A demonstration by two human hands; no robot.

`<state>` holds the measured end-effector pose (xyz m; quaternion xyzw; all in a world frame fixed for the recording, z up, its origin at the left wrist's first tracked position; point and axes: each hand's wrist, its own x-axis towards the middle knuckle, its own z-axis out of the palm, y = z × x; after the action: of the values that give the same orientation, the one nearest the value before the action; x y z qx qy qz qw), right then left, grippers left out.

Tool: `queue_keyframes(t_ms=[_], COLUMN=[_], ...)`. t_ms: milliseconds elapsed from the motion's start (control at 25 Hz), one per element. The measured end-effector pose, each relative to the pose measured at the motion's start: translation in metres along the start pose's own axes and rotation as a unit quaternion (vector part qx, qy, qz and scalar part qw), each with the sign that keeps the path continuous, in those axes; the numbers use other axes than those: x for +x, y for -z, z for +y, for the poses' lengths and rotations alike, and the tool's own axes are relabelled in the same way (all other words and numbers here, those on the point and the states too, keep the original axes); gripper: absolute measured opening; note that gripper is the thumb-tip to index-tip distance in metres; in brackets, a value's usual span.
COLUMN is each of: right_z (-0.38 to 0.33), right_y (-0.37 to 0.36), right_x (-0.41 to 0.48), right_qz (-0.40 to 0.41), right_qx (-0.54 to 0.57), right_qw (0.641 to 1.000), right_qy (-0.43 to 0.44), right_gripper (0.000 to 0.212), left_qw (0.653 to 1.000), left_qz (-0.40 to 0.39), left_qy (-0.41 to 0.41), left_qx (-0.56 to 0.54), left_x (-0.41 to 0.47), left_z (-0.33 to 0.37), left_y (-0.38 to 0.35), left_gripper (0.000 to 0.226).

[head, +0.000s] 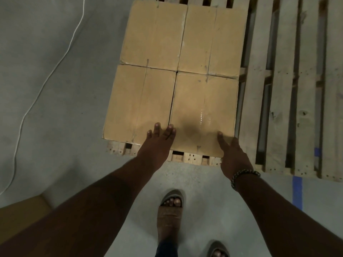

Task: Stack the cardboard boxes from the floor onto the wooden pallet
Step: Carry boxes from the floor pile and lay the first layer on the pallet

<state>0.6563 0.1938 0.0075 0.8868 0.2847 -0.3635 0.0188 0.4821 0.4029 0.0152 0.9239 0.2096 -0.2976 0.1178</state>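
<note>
While four cardboard boxes (pixel 154 34) are sitting two by two on the wooden pallet (pixel 278 89), the left hand (pixel 157 143) is lying flat, fingers straight, across the two nearest boxes' seam. The right hand (pixel 233 156) is touching the near-right box (pixel 202 108) at its corner, fingers seemingly spread and relaxed.

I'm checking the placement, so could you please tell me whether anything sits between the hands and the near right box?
Nothing visible does. The left hand and right hand both touch the near right box, which sits on the wooden pallet beside three other boxes.
</note>
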Motion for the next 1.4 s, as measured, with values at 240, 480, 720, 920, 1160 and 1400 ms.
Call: queue_keyframes(t_ms=[240,480,720,920,1160,1400], right_z=[0.000,0.002,0.001,0.000,-0.003,-0.036], right_y=[0.000,-0.003,-0.011,-0.011,-0.003,-0.005], right_x=[-0.003,-0.003,-0.003,0.000,-0.010,-0.070], right_qz=[0.001,0.026,0.054,0.048,0.018,0.082], right_qx=[-0.008,-0.003,-0.005,-0.004,0.007,-0.077], right_qw=[1.000,1.000,0.998,0.999,1.000,0.992], right_qy=[-0.011,0.004,-0.006,-0.002,0.008,0.056], right_gripper=[0.101,0.108,0.104,0.106,0.111,0.101], left_qw=[1.000,0.999,0.995,0.996,0.999,0.999], left_qz=[-0.012,-0.006,-0.014,-0.014,0.002,0.015], left_qy=[-0.017,-0.037,-0.044,-0.050,-0.047,0.003], left_qx=[-0.009,0.035,0.087,0.069,0.005,-0.030], left_x=[-0.001,0.002,0.008,0.008,-0.007,-0.103], left_z=[-0.009,-0.022,-0.025,-0.026,-0.019,0.001], left_y=[0.005,0.014,0.012,0.009,-0.004,-0.063], left_gripper=[0.077,0.084,0.081,0.079,0.089,0.074])
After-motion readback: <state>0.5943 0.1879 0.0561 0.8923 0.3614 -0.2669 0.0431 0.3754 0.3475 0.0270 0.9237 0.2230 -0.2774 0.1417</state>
